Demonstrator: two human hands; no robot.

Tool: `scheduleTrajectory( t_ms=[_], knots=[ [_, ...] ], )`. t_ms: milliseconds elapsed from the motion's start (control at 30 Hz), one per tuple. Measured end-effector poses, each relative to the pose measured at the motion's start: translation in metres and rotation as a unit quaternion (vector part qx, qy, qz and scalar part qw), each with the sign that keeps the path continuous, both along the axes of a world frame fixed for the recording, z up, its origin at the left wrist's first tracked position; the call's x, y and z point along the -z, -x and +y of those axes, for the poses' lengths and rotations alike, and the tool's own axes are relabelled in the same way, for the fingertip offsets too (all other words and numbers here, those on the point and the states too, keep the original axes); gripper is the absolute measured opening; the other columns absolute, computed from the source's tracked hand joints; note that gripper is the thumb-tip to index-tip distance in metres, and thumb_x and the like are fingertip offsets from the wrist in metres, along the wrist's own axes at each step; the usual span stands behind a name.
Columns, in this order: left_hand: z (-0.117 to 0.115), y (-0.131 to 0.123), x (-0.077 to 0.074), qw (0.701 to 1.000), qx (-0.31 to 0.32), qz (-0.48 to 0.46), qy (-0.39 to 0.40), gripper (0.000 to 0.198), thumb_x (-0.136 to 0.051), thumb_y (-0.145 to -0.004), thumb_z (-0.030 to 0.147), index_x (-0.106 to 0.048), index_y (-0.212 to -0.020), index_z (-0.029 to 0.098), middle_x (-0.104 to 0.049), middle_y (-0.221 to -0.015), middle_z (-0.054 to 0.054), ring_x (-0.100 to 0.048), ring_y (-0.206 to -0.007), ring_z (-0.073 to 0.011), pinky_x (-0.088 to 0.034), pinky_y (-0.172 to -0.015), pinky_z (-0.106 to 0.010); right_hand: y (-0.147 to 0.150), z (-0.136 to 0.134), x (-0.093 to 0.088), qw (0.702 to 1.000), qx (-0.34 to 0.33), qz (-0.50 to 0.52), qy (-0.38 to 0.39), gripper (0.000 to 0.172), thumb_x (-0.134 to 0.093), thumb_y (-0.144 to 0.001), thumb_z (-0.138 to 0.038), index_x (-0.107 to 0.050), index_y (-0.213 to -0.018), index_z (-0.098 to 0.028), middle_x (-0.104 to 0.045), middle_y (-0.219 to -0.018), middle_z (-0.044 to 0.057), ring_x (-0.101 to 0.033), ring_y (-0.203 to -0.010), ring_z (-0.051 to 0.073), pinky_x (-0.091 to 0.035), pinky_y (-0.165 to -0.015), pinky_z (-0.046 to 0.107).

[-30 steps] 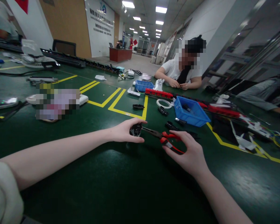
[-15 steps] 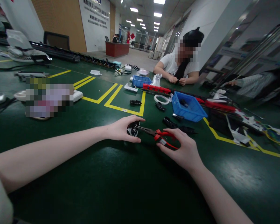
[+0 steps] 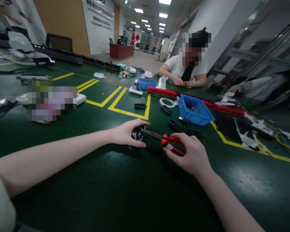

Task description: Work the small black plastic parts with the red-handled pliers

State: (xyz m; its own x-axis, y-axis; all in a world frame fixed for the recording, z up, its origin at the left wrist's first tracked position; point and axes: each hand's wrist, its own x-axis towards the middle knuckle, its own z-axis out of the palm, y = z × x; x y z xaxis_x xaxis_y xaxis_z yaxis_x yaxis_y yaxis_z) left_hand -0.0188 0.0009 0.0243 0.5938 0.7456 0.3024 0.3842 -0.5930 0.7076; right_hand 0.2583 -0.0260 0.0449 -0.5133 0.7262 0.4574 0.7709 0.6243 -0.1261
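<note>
My left hand [image 3: 129, 132] is closed around a small black part [image 3: 138, 133] with shiny edges, thumb below and fingers above. Its exact kind cannot be made out. In my right hand [image 3: 189, 151] are needle-nose pliers [image 3: 168, 141] with red and black handles. Their long jaws point left, and the tips meet the black part near its upper middle. Whether the jaws grip anything there is too small to tell. Both hands are just above the green table [image 3: 125, 193]. Beyond them lie black parts [image 3: 176, 126] and a single black piece [image 3: 140, 106] inside a yellow-taped outline.
A blue bin [image 3: 195, 111] holding a dark piece stands behind my right hand, beside a white ring of tape [image 3: 167, 102]. Farther back are a smaller blue bin [image 3: 146, 84] and a red strip [image 3: 161, 91]. Across the table sits a person [image 3: 187, 69]. White-tipped cables lie right.
Both hands, the black part and the pliers stay almost in place. The seated person's hands have shifted slightly, and another person has come into sight at the far upper left.
</note>
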Motion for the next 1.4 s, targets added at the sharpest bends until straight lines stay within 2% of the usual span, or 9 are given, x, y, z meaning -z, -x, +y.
scheduleTrajectory(
  t_ms=[667, 967, 1233, 1400],
  knots=[
    [-0.001, 0.002, -0.003, 0.999, 0.012, 0.0, 0.03, 0.075, -0.074, -0.077, 0.039, -0.043, -0.142, 0.02, -0.054, -0.135, -0.013, -0.053, -0.121, -0.0268, -0.042, -0.102, -0.044, -0.001, 0.001, 0.001, 1.0, -0.014, -0.008, 0.023, 0.038, -0.065, -0.077, -0.047, -0.062, -0.103, -0.018, -0.071, -0.094, 0.007, -0.061, -0.075, 0.021, -0.046, -0.069, 0.036],
    [-0.002, 0.003, -0.004, 0.997, 0.058, -0.002, 0.044, 0.074, -0.072, -0.076, 0.031, -0.042, -0.143, 0.02, -0.052, -0.137, -0.011, -0.051, -0.123, -0.0262, -0.04, -0.105, -0.042, -0.003, 0.001, 0.002, 0.999, 0.008, 0.013, 0.039, 0.038, -0.065, -0.076, -0.049, -0.062, -0.103, -0.021, -0.071, -0.09, 0.006, -0.061, -0.072, 0.021, -0.046, -0.064, 0.035],
    [-0.005, 0.004, -0.009, 0.995, 0.07, -0.009, 0.065, 0.074, -0.074, -0.076, 0.039, -0.044, -0.142, 0.021, -0.056, -0.128, -0.009, -0.054, -0.115, -0.0256, -0.043, -0.096, -0.038, 0.0, 0.0, -0.003, 0.994, 0.007, 0.042, 0.105, 0.038, -0.065, -0.075, -0.05, -0.064, -0.1, -0.021, -0.071, -0.086, 0.006, -0.064, -0.071, 0.022, -0.05, -0.062, 0.035],
    [-0.009, 0.008, -0.012, 0.993, 0.084, -0.002, 0.08, 0.077, -0.074, -0.073, 0.052, -0.048, -0.139, 0.022, -0.058, -0.118, -0.009, -0.056, -0.103, -0.0256, -0.043, -0.088, -0.037, -0.002, -0.002, -0.01, 0.972, -0.004, 0.083, 0.222, 0.035, -0.064, -0.077, -0.048, -0.064, -0.102, -0.023, -0.072, -0.089, 0.004, -0.067, -0.072, 0.021, -0.053, -0.063, 0.032]
  ],
)
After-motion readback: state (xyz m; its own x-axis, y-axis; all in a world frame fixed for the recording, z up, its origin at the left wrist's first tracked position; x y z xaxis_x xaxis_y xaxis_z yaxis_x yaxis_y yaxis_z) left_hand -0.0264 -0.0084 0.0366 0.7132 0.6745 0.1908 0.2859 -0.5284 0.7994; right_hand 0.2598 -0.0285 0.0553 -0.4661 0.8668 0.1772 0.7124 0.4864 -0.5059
